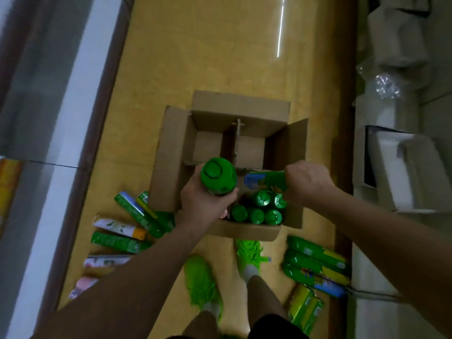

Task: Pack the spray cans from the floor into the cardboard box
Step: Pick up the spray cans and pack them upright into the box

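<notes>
We stand over the cardboard box (171,152), its far compartments bare and five green cans upright in the near right corner. More spray cans (315,265) lie on the floor to both sides. Our left hand (205,204) grips an upright can (218,176); our right hand (305,182) holds a tilted can (265,181). We judge it best to level each one and lower it straight beside its neighbours.

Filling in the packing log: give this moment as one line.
left hand: holds green spray can upright | right hand: holds second green can sideways | brown cardboard box: partly filled | floor cans remain
</notes>
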A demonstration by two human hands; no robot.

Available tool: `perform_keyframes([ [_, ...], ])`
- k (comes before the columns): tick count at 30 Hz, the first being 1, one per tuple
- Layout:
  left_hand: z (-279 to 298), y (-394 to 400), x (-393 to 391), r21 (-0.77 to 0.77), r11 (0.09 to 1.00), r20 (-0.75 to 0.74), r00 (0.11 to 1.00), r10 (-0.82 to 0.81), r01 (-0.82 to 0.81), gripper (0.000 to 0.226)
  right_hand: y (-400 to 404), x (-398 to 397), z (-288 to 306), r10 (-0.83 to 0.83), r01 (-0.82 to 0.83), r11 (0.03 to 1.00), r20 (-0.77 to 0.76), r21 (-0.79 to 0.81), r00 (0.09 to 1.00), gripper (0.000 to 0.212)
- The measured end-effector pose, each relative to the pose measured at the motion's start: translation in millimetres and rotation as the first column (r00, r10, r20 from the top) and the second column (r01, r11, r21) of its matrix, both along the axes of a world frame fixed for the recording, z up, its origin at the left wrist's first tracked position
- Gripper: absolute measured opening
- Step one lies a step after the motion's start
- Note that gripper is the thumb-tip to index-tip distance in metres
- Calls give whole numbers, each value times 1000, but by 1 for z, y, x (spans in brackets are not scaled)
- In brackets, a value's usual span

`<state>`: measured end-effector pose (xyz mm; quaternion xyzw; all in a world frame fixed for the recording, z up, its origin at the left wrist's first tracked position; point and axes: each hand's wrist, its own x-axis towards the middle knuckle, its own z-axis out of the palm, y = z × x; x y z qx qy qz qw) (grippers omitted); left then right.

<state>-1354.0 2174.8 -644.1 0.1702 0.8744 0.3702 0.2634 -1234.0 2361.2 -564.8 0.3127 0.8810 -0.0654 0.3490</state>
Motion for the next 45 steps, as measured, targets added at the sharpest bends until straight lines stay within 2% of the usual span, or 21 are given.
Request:
perform_keyframes([
  [5, -28, 38, 42, -7, 995, 17, 995, -97, 97, 68, 44, 24, -42, -61, 61, 997, -1, -36, 998, 25],
  [9, -69, 58, 60, -68, 980, 69, 981, -182, 186, 71, 63, 36, -92, -84, 78, 990, -51, -116, 995, 42],
  [11, -91, 64, 64, -95, 965, 77, 968, -237, 244, 75, 67, 38, -121, -82, 74, 990, -71, -117, 994, 38],
  [16, -161, 62, 62, -138, 944, 70, 953, -293, 300, 71, 69, 33, -190, -102, 95, 987, -47, -130, 994, 11],
  [19, -208, 56, 59, -204, 912, 98, 934, -343, 356, 80, 64, 29, -230, -127, 121, 981, -31, -150, 991, 1],
  [25, -249, 62, 42, -121, 889, 218, 885, -410, 442, 85, 53, 25, -288, -146, 134, 979, -67, -151, 987, 6],
  [29, -252, 60, 33, -108, 826, 245, 820, -517, 553, 87, 49, 13, -297, -139, 131, 980, -46, -151, 989, 15],
  [31, -252, 63, 28, -139, 781, 306, 776, -551, 609, 95, 50, 14, -296, -165, 164, 974, 5, -158, 986, 17],
  [34, -248, 72, 22, -211, 722, 443, 723, -530, 659, 112, 53, 20, -287, -200, 212, 964, 87, -159, 976, 23],
  [36, -245, 75, 22, -253, 679, 456, 704, -544, 689, 113, 49, 23, -280, -165, 178, 975, 101, -136, 981, 33],
  [39, -237, 71, 24, -254, 695, 363, 732, -576, 673, 100, 37, 24, -268, -98, 91, 985, -40, -144, 994, 48],
  [42, -230, 59, 27, -231, 729, 347, 754, -557, 645, 100, 21, 16, -252, -95, 57, 983, -213, -176, 973, 44],
  [45, -225, 48, 26, -190, 784, 403, 775, -487, 591, 106, 3, 0, -243, -88, 30, 976, -262, -217, 961, 39],
])
